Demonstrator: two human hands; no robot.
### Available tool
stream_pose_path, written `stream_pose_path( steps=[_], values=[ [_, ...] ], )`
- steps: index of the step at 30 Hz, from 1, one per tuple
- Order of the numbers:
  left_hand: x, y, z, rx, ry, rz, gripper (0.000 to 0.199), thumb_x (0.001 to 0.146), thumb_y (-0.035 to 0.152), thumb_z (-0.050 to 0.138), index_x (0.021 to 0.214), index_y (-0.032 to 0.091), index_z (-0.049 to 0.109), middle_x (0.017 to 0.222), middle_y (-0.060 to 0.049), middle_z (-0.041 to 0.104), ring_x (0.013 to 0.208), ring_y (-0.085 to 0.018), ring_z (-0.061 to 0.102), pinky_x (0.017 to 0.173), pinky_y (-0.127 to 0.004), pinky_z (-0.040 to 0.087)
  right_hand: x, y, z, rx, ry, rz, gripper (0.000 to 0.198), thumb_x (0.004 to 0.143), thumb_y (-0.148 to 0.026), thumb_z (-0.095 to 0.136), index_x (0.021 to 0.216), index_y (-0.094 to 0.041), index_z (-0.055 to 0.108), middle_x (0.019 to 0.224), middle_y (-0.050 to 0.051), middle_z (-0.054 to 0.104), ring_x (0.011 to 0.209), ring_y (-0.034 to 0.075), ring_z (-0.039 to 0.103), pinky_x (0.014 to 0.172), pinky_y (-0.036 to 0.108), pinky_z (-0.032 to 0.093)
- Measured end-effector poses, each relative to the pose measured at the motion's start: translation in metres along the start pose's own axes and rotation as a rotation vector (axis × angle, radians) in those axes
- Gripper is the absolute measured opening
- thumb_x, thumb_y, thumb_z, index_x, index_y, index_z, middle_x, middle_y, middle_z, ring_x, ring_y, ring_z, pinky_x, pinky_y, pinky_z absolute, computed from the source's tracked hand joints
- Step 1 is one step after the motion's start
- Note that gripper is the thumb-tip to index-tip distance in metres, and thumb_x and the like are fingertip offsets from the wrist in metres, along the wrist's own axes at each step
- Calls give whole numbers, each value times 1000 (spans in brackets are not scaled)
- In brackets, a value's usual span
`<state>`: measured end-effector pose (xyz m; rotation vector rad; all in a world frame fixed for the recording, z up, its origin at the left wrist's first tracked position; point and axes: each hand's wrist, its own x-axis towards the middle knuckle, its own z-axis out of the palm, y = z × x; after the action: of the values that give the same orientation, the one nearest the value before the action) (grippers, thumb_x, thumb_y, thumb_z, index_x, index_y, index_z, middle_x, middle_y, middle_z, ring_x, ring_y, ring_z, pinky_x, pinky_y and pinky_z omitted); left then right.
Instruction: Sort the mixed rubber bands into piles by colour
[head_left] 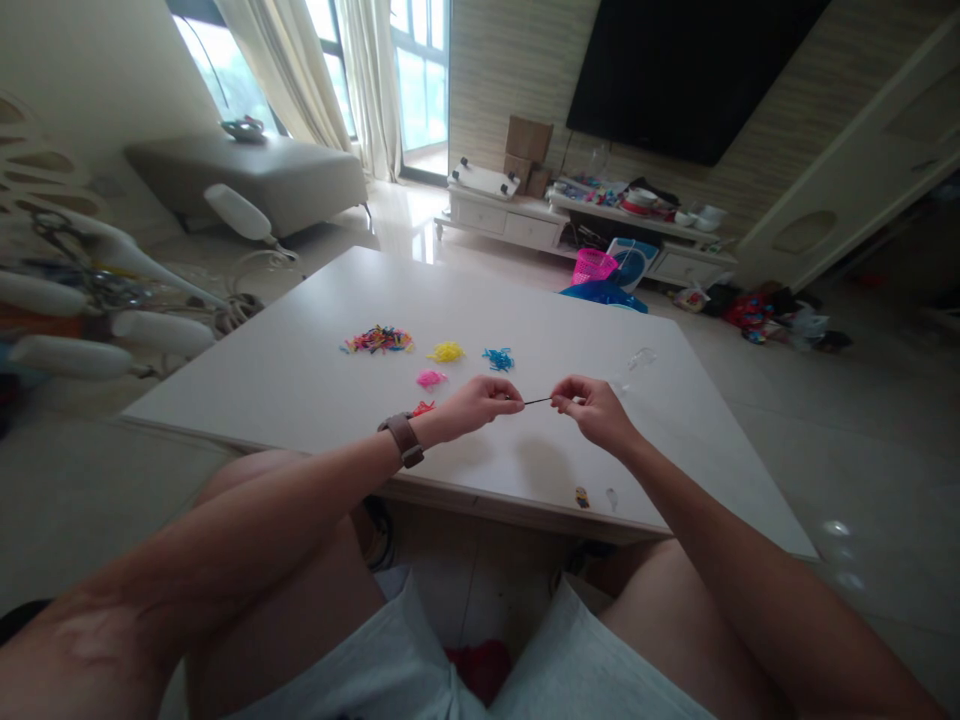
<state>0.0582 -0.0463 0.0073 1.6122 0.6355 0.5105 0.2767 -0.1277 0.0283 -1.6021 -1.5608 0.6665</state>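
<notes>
A thin black cord (pixel 537 401) runs straight between my two hands, above the white table (pixel 600 340). My left hand (pixel 481 402) pinches one end, and my right hand (pixel 589 408) pinches the other. Beyond my left hand lie small heaps of thin strips or bands: a multicoloured pile (pixel 379 340), a yellow pile (pixel 447 351), a blue pile (pixel 498 358) and a pink pile (pixel 431 379). A red pile (pixel 424 408) is partly hidden behind my left wrist. Whether the cord is one of these bands is too small to tell.
Near the table's front edge lie a small yellow and blue figure (pixel 582 497) and a small clear piece (pixel 612 498). A clear plastic item (pixel 641 358) rests at the right. Beyond the table are a pink basket (pixel 595 266) and a low cabinet (pixel 529 230).
</notes>
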Motion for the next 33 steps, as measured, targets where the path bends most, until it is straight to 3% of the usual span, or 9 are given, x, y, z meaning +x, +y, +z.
stream_pose_path(
  steps=[5, 14, 24, 33],
  values=[
    [0, -2, -3, 31, 17, 22, 28, 78, 42, 71, 83, 15, 71, 62, 2, 49, 57, -10, 42, 52, -25, 29, -1, 1, -1, -11, 19, 4, 12, 76, -29, 67, 76, -17, 68, 69, 3, 66, 66, 16, 59, 59, 29, 45],
    [-1, -8, 2, 85, -42, 99, 32, 80, 46, 69, 85, 14, 72, 61, 3, 47, 56, -9, 36, 52, -24, 24, -13, -12, 14, -54, -64, -50, 13, 81, -29, 63, 78, -18, 68, 71, 3, 65, 67, 16, 58, 59, 28, 44],
    [6, -8, -12, 119, 12, 125, 29, 80, 41, 69, 85, 12, 72, 63, 2, 52, 56, -10, 39, 54, -25, 27, -3, -4, -3, 0, 34, -1, 13, 78, -31, 62, 76, -18, 62, 70, 2, 60, 65, 16, 59, 60, 30, 45],
    [1, -4, -2, 145, -22, 184, 28, 83, 40, 67, 85, 13, 73, 63, 1, 54, 58, -10, 42, 55, -24, 30, -12, -12, 15, 67, -64, -26, 14, 82, -32, 64, 80, -18, 65, 70, 1, 62, 66, 15, 58, 59, 27, 45]
  ],
)
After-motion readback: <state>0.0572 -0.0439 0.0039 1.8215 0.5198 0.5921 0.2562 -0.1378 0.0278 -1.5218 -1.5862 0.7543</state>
